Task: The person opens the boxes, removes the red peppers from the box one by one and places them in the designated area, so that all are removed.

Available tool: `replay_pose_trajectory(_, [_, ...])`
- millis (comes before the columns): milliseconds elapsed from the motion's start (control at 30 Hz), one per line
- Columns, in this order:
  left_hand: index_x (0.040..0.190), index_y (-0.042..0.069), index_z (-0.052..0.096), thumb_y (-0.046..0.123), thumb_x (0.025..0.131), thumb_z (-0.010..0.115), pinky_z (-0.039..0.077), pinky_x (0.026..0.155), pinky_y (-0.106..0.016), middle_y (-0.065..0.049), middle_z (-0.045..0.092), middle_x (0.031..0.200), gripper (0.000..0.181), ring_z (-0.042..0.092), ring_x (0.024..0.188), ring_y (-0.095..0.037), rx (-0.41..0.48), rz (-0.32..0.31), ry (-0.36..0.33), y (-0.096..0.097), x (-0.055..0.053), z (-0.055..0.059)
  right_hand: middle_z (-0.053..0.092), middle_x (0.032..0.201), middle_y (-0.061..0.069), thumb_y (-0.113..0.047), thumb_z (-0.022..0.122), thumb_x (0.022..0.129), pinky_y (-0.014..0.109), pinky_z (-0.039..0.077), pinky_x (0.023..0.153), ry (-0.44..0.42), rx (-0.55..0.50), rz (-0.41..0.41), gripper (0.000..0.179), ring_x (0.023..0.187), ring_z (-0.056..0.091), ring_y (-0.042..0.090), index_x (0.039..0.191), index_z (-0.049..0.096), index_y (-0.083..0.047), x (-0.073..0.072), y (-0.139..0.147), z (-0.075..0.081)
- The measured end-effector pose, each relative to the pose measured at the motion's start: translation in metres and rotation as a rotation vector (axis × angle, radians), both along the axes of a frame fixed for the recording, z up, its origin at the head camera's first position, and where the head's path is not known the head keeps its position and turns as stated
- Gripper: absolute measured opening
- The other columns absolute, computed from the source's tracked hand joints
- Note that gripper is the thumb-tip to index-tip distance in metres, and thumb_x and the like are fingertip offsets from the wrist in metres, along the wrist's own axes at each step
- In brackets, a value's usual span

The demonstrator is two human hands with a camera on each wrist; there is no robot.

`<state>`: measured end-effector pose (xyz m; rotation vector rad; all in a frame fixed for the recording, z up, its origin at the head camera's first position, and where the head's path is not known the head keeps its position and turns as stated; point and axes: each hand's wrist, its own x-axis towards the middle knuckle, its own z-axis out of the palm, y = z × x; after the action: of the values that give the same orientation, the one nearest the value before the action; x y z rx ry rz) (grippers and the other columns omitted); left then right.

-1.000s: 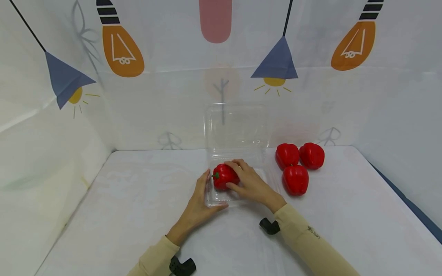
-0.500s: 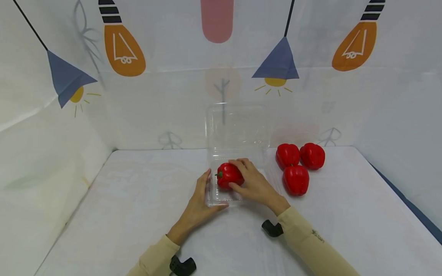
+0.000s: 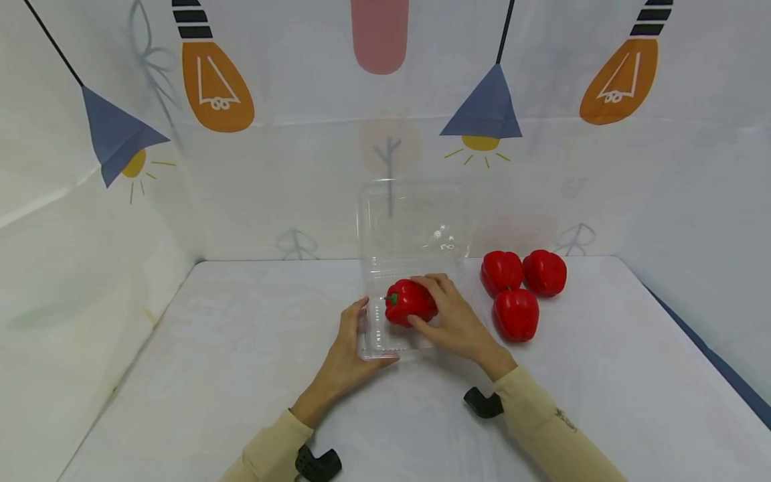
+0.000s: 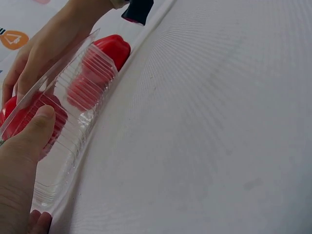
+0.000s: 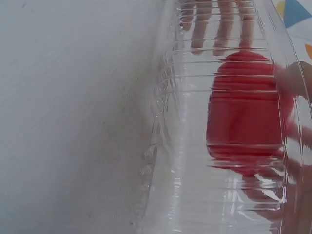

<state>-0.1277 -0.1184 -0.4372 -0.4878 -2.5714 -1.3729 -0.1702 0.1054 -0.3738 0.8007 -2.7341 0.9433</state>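
Note:
A red bell pepper [image 3: 402, 304] with a green stem lies on its side within a clear plastic container [image 3: 376, 343]. My right hand [image 3: 460, 321] grips it from the right, fingers over the far side and thumb on the near side. At the container's front left corner, my left hand [image 3: 346, 355] holds the walls, thumb along the front and fingers up the left side. The left wrist view shows the left thumb [image 4: 36, 131] pressed on the ribbed wall. Through that plastic, the right wrist view shows the pepper [image 5: 246, 117] as a red shape.
The container's hinged lid [image 3: 415, 221] stands raised against the patterned backdrop [image 3: 289, 167]. Right of the container, three more red bell peppers [image 3: 516, 314] sit grouped on the white table [image 3: 241, 335]. Black wrist mounts [image 3: 483, 403] hang below the sleeves.
My right hand has shifted the bell pepper rightward and slightly back inside the container. The left hand keeps its place on the container.

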Motion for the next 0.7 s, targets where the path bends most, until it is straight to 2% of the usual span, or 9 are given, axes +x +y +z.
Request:
replay_pose_trajectory(233, [0.149, 0.015, 0.018, 0.041, 0.068, 0.083, 0.05, 0.096, -0.04, -0.007, 0.033, 0.146, 0.107, 0.043, 0.128, -0.022, -0.004, 0.006, -0.006, 0.0, -0.001, 0.001, 0.045, 0.13, 0.001, -0.031, 0.077, 0.076, 0.037, 0.055, 0.089, 0.039, -0.051, -0.019, 0.071, 0.118, 0.048, 0.017, 0.137, 0.041, -0.022, 0.001, 0.008, 0.002])
replay_pose_trajectory(367, [0.149, 0.016, 0.017, 0.042, 0.068, 0.083, 0.05, 0.097, -0.039, -0.005, 0.033, 0.146, 0.107, 0.042, 0.128, -0.02, 0.0, 0.007, -0.035, -0.001, -0.001, 0.001, 0.045, 0.131, 0.001, -0.031, 0.078, 0.075, 0.039, 0.055, 0.088, 0.053, -0.074, -0.027, 0.072, 0.119, 0.048, 0.016, 0.137, 0.042, -0.022, 0.002, 0.014, 0.003])
replay_pose_trajectory(567, [0.149, 0.027, 0.015, 0.044, 0.069, 0.082, 0.049, 0.098, -0.039, -0.004, 0.033, 0.147, 0.107, 0.042, 0.128, -0.019, 0.012, 0.006, -0.052, 0.0, -0.001, 0.001, 0.045, 0.131, -0.002, -0.031, 0.081, 0.072, 0.038, 0.056, 0.084, 0.036, -0.109, -0.054, 0.075, 0.116, 0.048, 0.013, 0.136, 0.042, -0.023, 0.006, 0.024, 0.009])
replay_pose_trajectory(700, [0.15, 0.031, 0.012, 0.043, 0.069, 0.082, 0.048, 0.099, -0.041, -0.005, 0.033, 0.147, 0.108, 0.041, 0.13, -0.021, 0.018, 0.004, -0.042, 0.0, 0.0, 0.0, 0.048, 0.129, -0.002, -0.032, 0.081, 0.072, 0.038, 0.056, 0.081, 0.079, -0.133, -0.063, 0.074, 0.111, 0.05, 0.012, 0.136, 0.043, -0.021, 0.008, 0.031, 0.012])
